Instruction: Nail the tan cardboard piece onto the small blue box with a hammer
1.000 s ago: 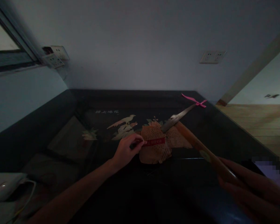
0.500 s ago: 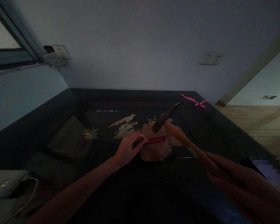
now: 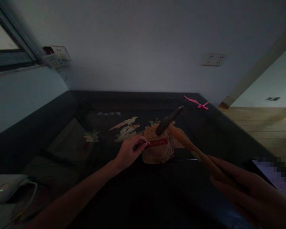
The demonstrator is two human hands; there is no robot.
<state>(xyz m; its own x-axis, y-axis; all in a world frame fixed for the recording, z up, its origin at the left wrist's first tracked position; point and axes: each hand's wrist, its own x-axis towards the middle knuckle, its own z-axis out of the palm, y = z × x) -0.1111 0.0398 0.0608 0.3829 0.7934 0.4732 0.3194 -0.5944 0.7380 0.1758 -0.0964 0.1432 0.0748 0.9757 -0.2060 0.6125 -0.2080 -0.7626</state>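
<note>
A brown piece dotted with small holes (image 3: 154, 156), with ridged layers down its right side, lies on the dark table; its exact kind is unclear. Across it runs a red strip with lettering (image 3: 160, 142). My left hand (image 3: 131, 149) is closed, thumb and forefinger pinching the strip's left end. In my right hand (image 3: 248, 190) is a hammer (image 3: 184, 138), gripped by its wooden handle. The hammer's dark metal head is over the top of the brown piece; whether they touch cannot be told.
The glossy black table (image 3: 138, 100) bears a bird picture (image 3: 126, 124). A pink ribbon bow (image 3: 201, 106) lies at its far right corner. A lit phone-like screen (image 3: 271, 176) is at right, a white device with a cable (image 3: 7, 187) at left. Wall sockets (image 3: 214, 59) are behind.
The view has shifted very slightly, so everything appears a little further left. Both hands keep their holds, and the hammer head stays over the brown piece.
</note>
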